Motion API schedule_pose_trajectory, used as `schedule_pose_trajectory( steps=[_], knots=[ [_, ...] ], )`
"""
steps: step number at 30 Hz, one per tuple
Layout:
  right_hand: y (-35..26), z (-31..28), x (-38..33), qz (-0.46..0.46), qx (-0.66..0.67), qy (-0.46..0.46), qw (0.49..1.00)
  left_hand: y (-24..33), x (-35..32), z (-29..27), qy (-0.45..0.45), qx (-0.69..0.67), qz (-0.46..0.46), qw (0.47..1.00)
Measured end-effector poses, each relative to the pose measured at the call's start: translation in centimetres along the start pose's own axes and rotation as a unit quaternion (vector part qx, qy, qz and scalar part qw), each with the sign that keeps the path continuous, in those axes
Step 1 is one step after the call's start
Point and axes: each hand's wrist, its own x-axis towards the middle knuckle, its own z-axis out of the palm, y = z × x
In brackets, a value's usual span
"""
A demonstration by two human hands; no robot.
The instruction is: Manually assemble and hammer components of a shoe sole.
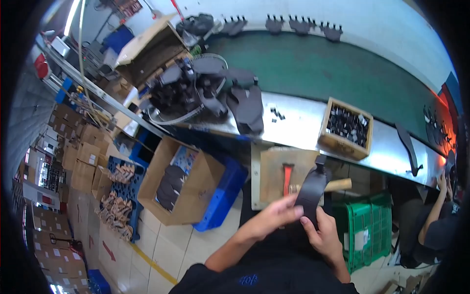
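Above my lap, both hands hold a dark, curved sandal strap piece with a black buckle-like clip at its upper end. My left hand grips its left edge with thumb and fingers. My right hand closes round its lower right edge. Just beyond the piece is a wooden board on a stand. On the board lie a red-handled tool and a wooden handle, partly hidden behind the strap piece.
Ahead runs a green conveyor with a metal edge bearing a wooden box of small black clips and dark strap pieces. An open carton stands left, a green crate right. A co-worker sits far right.
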Motion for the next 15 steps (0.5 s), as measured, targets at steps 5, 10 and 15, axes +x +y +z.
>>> schedule_pose_trajectory(
  steps=[5,10,15],
  knots=[
    [-1.5,0.2,2.5,-0.076,0.069,-0.016,0.995,4.2,-1.9,-1.6,0.137,0.158,0.143,0.967],
    [0.1,-4.4,3.5,-0.037,0.064,0.103,0.992,18.0,4.0,-9.1,0.392,0.338,0.307,0.798],
    [3.0,-8.4,0.9,-0.019,0.015,0.205,0.978,33.8,6.1,-26.6,0.478,0.754,0.298,0.339]
  ],
)
